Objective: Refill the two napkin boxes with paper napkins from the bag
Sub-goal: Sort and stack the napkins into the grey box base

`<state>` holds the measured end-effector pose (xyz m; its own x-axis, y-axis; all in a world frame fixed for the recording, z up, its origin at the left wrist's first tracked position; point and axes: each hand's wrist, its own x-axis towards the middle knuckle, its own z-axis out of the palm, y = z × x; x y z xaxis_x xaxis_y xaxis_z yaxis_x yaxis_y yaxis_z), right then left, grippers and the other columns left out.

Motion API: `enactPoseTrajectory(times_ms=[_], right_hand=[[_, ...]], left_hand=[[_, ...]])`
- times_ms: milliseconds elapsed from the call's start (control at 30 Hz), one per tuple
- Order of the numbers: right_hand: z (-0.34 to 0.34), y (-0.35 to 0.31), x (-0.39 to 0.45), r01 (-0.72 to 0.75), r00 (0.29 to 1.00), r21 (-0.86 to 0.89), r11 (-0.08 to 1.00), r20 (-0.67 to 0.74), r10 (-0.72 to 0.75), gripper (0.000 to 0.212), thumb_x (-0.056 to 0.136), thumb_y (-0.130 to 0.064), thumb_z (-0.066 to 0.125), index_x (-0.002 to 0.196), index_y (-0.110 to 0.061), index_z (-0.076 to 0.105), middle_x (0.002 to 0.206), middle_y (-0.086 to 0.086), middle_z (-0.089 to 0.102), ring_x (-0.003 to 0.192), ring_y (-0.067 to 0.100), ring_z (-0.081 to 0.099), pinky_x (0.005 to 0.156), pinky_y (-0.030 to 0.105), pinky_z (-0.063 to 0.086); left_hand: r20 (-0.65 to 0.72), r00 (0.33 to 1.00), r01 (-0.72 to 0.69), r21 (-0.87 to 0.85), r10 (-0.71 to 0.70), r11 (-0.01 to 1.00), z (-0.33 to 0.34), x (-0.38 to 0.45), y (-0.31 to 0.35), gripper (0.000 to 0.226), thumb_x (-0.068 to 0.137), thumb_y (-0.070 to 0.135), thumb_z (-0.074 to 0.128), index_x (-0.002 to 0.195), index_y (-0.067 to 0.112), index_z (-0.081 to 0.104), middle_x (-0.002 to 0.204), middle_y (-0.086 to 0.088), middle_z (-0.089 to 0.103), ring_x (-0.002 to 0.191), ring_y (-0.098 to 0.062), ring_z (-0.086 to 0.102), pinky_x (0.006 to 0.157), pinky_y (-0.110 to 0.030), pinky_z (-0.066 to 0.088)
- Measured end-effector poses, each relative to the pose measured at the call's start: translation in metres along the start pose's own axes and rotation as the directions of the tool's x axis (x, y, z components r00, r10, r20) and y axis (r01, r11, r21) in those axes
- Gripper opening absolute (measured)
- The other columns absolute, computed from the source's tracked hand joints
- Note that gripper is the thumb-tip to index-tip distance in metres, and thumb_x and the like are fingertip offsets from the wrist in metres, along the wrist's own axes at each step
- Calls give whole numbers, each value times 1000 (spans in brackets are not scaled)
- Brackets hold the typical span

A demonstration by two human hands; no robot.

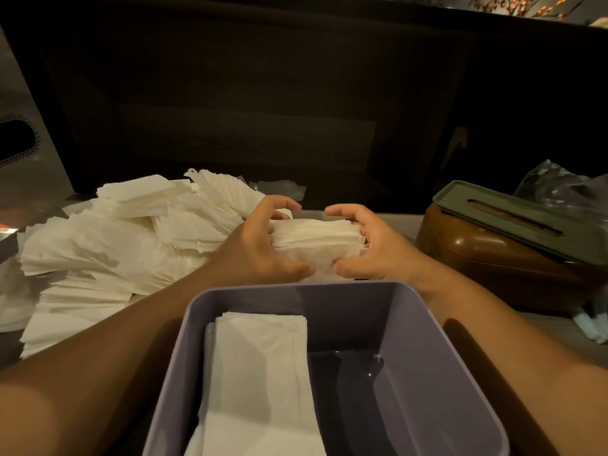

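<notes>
An open lilac napkin box [427,373] stands right in front of me. A flat stack of white napkins [260,383] fills its left half, and its right half shows bare bottom. Just beyond the box's far rim, my left hand [260,245] and my right hand [371,248] grip a small stack of napkins [316,241] between them, one at each end, thumbs near each other on the front edge. A big loose heap of white napkins [125,238] spreads over the table to the left. A brown napkin box [487,258] with a green slotted lid [523,218] sits at the right.
A crumpled clear plastic bag [566,189] lies behind the brown box at the far right. A dark wall or bench back rises behind the table. A pale object [592,324] shows at the right edge.
</notes>
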<state>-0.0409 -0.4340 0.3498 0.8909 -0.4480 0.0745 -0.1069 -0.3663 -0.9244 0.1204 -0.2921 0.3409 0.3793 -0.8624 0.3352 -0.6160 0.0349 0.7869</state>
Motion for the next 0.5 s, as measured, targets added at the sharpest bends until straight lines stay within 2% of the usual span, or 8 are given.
enactPoseTrajectory(times_ms=[100, 200, 333, 400, 500], right_hand=[[-1, 1, 0, -16, 999, -11, 1000, 31, 16, 64, 79, 6, 77, 121, -34, 49, 119, -4, 59, 105, 15, 65, 69, 18, 56], [-1, 2, 1, -13, 1000, -22, 1000, -22, 12, 58, 80, 5, 77, 112, -34, 49, 113, -5, 59, 98, 12, 65, 65, 15, 55], [0, 0, 2, 11, 992, 40, 999, -127, -6, 59, 79, 8, 76, 116, -31, 52, 112, -6, 60, 94, 9, 69, 65, 19, 57], [-1, -3, 0, 13, 985, 86, 996, -170, 1, 60, 79, 9, 75, 122, -26, 53, 113, -4, 63, 94, 5, 70, 67, 22, 58], [0, -17, -8, -4, 982, 111, 994, -187, 25, 60, 80, 6, 76, 126, -26, 55, 116, 0, 65, 99, 10, 71, 74, 27, 61]], left_hand=[[35, 999, 24, 0, -24, 1000, -1, -1, -1, 67, 68, 25, 88, 112, 39, 39, 105, 25, 46, 92, -3, 57, 60, -8, 50], [26, 999, 34, -20, -34, 999, -1, 1, -1, 70, 66, 23, 89, 110, 44, 39, 107, 21, 50, 93, -6, 59, 60, -10, 51], [-35, 999, 37, -60, -39, 998, -3, -2, 1, 75, 69, 20, 87, 124, 40, 39, 109, 21, 52, 93, -6, 62, 61, -12, 54], [-84, 995, 40, -96, -48, 995, -5, -4, 6, 72, 71, 19, 85, 125, 39, 43, 111, 21, 53, 95, -5, 61, 63, -15, 56], [-80, 988, 110, -204, -129, 973, -12, -9, 17, 66, 72, 16, 84, 124, 37, 49, 116, 16, 56, 99, -10, 62, 66, -19, 58]])
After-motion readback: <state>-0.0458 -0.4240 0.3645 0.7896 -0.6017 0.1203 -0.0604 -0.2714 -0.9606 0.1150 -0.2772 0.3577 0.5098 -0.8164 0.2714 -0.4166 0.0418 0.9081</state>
